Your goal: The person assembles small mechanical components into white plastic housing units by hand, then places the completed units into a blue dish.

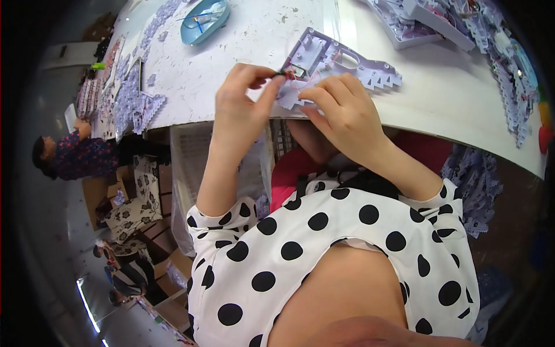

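A pale-lilac, saw-toothed plastic half-shell (378, 74) lies at twelve o'clock. At its nine o'clock, the left hand (243, 98) pinches a small red-and-black part (286, 74); the right hand's (347, 110) fingers are narrow, their grip unclear. Best avoid tugging.

We saw a pale lilac shell (315, 49), hollow side up on the table (248, 43) near its edge, with a boxy compartment, an oval opening and sawtooth edging. Thin wires (290, 74), some red, lay bunched at its left part.
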Motion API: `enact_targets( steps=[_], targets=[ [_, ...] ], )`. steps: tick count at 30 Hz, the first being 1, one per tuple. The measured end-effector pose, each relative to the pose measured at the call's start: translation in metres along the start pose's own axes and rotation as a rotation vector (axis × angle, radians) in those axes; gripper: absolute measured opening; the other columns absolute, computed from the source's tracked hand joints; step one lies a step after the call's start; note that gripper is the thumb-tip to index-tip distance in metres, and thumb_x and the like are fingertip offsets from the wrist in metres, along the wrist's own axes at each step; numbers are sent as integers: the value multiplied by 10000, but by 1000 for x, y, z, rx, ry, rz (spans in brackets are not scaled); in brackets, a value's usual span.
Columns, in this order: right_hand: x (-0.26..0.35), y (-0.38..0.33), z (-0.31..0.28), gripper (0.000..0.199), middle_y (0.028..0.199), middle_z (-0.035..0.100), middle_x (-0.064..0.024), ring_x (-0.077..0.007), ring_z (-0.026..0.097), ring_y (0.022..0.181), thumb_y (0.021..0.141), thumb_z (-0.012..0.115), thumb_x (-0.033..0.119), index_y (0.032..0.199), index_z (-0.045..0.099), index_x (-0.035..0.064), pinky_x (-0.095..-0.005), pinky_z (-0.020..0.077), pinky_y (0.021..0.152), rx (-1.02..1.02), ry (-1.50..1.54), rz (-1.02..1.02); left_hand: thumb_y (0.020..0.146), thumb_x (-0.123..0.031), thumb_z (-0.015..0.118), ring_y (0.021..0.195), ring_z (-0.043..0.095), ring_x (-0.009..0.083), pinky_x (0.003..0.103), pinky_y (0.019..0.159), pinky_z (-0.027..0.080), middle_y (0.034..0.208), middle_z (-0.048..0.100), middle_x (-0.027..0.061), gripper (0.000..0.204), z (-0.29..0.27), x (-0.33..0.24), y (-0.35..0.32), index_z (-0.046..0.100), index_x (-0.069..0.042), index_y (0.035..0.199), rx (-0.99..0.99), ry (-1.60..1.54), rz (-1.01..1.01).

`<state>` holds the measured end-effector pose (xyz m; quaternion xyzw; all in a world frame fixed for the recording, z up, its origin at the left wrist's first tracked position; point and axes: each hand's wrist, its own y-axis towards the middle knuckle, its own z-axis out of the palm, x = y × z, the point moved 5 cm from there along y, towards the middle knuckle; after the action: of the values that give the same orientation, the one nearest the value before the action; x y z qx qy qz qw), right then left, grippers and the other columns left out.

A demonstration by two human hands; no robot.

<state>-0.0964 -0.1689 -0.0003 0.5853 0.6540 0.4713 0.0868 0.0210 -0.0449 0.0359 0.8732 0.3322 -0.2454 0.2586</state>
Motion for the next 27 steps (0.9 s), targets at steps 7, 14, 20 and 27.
enact_targets(
  steps=[7,14,20,27],
  targets=[
    [-4,9,-4,126,810,578,3,-211,534,783,753,738,97,866,684,112,-339,443,709,-77,-124,15,922,-65,654,818,708,206,311,771,589,949,712,155,212,-10,19,1,653,88,1069,-9,-620,-288],
    [19,25,-3,148,791,606,-21,-220,566,804,775,750,187,870,692,91,-344,492,690,-195,132,58,927,-79,649,792,710,197,298,735,607,931,717,158,218,-14,14,-25,672,94,1057,-64,-774,-322],
    [16,25,-1,199,826,672,-40,-210,571,792,732,799,135,913,742,76,-319,476,677,-105,208,142,945,-62,624,803,703,176,290,755,604,938,715,147,202,-7,8,-44,677,91,1065,-105,-794,-240],
    [-3,21,-4,153,819,691,-32,-188,574,783,779,773,111,927,755,79,-307,475,688,-105,272,216,943,-44,620,814,701,170,285,750,600,935,715,140,194,-3,5,-49,675,81,1081,-100,-793,-225]
  ],
)
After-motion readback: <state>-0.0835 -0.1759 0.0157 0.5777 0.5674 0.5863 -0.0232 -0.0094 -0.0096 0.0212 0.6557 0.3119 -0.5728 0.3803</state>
